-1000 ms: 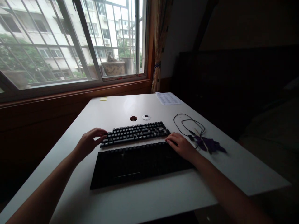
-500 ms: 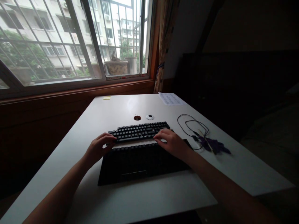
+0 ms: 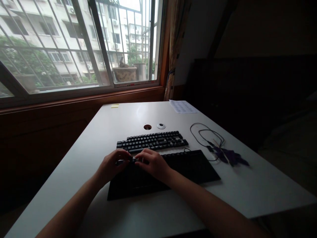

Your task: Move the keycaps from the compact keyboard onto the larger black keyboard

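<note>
My left hand (image 3: 112, 164) is closed in a pinch over the upper left part of a black keyboard (image 3: 190, 170), and a small dark keycap (image 3: 131, 159) shows at its fingertips. Right beside it, my right hand (image 3: 155, 165) bends its fingers in a pinch over the same top edge; whatever lies between those fingertips is too small to make out. Just beyond both hands, rows of black keycaps (image 3: 155, 140) lie in keyboard order, with pale gaps among them at the right. Both hands hide part of the near keyboard's top row.
To the right lie a looped black cable (image 3: 198, 125) and a crumpled purple cloth (image 3: 231, 156) with a thin stick across it. Farther back on the white table (image 3: 94, 132) are a round hole (image 3: 147, 127), a white ring-shaped cover (image 3: 161, 126), printed paper (image 3: 184, 106) and a yellow note (image 3: 115, 105).
My right hand has moved left and nearer, from the right of the keycap rows to beside my left hand. My left hand has shifted slightly right and nearer. The view has shifted a little.
</note>
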A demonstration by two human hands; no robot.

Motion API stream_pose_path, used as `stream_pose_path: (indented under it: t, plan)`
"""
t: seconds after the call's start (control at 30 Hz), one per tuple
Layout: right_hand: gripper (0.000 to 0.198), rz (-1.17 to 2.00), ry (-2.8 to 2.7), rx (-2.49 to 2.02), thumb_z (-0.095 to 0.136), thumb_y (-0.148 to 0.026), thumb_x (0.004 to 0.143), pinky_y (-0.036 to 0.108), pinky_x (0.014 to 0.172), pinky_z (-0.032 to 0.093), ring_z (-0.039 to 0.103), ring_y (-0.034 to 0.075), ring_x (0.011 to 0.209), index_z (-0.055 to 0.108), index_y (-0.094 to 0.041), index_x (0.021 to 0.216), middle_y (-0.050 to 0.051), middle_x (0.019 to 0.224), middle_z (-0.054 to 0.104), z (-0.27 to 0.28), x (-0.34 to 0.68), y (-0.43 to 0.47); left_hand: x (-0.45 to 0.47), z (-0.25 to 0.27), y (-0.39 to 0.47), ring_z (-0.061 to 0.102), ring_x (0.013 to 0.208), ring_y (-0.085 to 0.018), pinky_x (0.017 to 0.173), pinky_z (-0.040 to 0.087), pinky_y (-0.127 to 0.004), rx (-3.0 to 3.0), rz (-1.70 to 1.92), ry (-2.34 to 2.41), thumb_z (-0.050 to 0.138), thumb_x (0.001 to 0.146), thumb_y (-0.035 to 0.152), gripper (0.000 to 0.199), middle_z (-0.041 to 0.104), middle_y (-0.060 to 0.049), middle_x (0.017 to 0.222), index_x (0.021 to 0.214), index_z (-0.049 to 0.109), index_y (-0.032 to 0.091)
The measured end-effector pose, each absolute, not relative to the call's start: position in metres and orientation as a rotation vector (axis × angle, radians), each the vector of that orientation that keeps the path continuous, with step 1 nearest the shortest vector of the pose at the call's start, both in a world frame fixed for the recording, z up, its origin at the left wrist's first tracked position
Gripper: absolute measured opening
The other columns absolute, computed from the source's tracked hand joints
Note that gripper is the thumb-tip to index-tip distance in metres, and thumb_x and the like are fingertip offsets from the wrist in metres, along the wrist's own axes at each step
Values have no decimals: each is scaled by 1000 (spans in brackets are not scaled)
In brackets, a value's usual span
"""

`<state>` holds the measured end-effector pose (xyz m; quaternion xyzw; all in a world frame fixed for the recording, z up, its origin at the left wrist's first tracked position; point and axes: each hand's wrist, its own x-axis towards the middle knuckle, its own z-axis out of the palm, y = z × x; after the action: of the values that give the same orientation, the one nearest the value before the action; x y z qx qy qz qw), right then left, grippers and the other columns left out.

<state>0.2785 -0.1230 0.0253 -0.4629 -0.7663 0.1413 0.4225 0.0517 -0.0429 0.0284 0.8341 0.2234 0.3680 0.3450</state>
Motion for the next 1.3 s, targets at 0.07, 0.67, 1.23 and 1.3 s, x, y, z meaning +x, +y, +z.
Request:
stream_pose_path:
  t: [0.07,0.67,1.23,1.3]
  plan:
    - [19,377,-1904,-1145,73,-25,89,25,73,50,62,13,77,69,-22,107,1,92,64,20,277,-125,51,27,-44,72,84,-16,76,62,-29,2209,943,599,69,87,22,18,73,-4,96,104,62,19]
    - [16,416,-1868,-1188,72,-23,89,26,76,49,62,14,80,71,-23,105,0,88,64,17,277,-128,54,19,-46,73,78,-16,71,61,-27,2241,917,630,75,85,32,21,74,-2,91,98,64,19]
    - [16,437,-1836,-1151,71,-21,88,25,72,50,60,12,74,69,-22,103,0,89,61,19,278,-129,56,28,-50,72,78,-15,72,60,-26,2316,979,575,74,85,25,17,74,-2,91,98,64,19]
    - [19,439,-1841,-1141,71,-22,88,25,71,50,60,12,73,68,-23,106,0,91,62,17,278,-129,56,28,-50,72,78,-15,72,60,-26,2303,985,573,74,85,25,17,74,-2,91,98,64,19]
